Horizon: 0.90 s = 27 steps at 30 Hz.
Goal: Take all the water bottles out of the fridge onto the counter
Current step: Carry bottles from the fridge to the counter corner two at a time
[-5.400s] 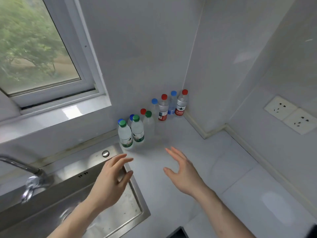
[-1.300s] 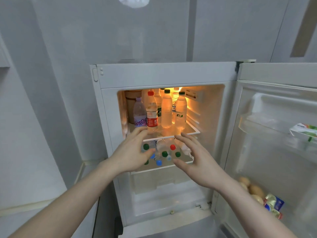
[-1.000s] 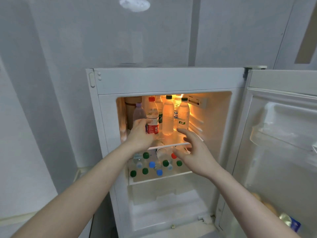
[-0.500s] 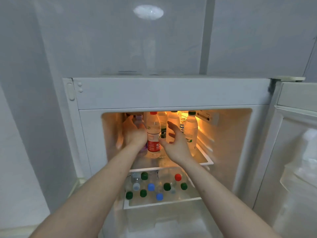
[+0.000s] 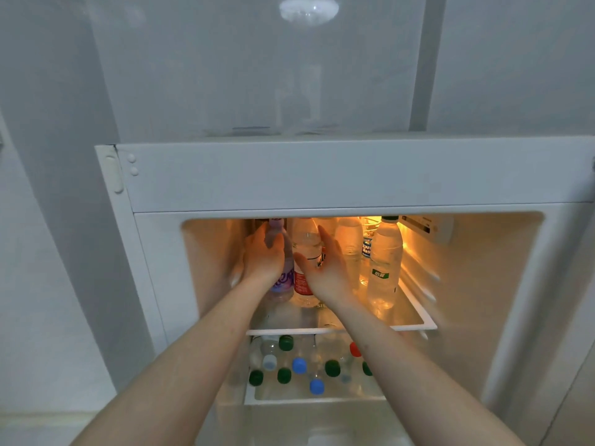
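Round white ceiling lamp (image 5: pixel 308 9) overhead; pale grey glossy wall panels (image 5: pixel 225 75) behind; white plastic hinge cover (image 5: pixel 110 173) at top-left corner.

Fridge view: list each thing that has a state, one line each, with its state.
Fridge: open, interior light on.
Purple-label bottle: upright, gripped by left hand.
Red-label bottle: upright, right hand closing on it.
Green-label bottle: upright, untouched.
Lower-shelf bottles: upright, capped.

The upper shelf (image 5: pixel 415 326) carries upright bottles: a purple-labelled one (image 5: pixel 282 278) at left; a red-labelled one (image 5: pixel 304 268) beside it; a green-labelled one (image 5: pixel 383 268) at right. The lower shelf (image 5: pixel 315 400) holds more bottles (image 5: pixel 299 365), caps green, blue, white, red.
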{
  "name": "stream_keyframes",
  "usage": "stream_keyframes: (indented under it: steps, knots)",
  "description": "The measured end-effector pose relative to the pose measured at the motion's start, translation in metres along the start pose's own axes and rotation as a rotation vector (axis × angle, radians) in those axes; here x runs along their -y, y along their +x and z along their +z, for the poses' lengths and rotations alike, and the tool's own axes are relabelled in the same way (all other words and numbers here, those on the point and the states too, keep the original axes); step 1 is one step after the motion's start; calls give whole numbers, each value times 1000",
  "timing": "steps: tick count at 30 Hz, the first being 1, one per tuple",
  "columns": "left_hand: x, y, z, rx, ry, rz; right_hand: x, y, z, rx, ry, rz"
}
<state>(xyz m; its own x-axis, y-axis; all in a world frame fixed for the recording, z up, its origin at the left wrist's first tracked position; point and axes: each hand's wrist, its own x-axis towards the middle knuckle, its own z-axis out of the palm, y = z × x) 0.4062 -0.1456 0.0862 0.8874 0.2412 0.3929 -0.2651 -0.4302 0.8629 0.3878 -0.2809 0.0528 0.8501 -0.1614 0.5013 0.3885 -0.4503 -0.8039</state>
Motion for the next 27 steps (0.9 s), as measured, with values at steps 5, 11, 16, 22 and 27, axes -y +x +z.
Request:
stream_keyframes:
  steps: [5, 11, 16, 22, 27]
  knots:
    - [4, 6, 2, -11, 34, -26, -12, 6, 1, 25, 73, 8]
    - [13, 6, 6, -6, -121, -49, -17, 7, 3, 78, 139, 56]
    - [14, 6, 7, 30, -78, -17, -12, 4, 8, -6, 144, 29]
    - [16, 0, 5, 54, -40, 20, -17, -2, 13, -34, 173, 40]
    - [17, -4, 1, 54, -56, 3, -15, -8, 9, -15, 236, 93]
